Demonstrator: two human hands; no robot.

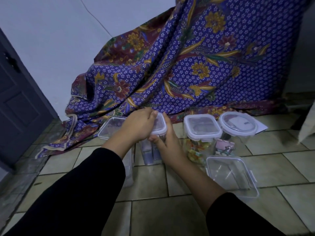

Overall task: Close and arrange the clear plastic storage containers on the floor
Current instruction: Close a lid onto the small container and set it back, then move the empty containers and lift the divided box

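Observation:
Several clear plastic containers stand on the tiled floor. Both hands are on the tall middle container: my left hand lies over its white-rimmed lid, and my right hand grips its right side and front clip. Left of it stands another tall container with a lid, partly hidden by my left arm. To the right are a square container of colourful pieces, a round-lidded one, and a low rectangular box in front.
A purple patterned cloth drapes down the wall onto the floor behind the containers. A dark door is at the left. Bare floor tiles lie in front, between my black sleeves.

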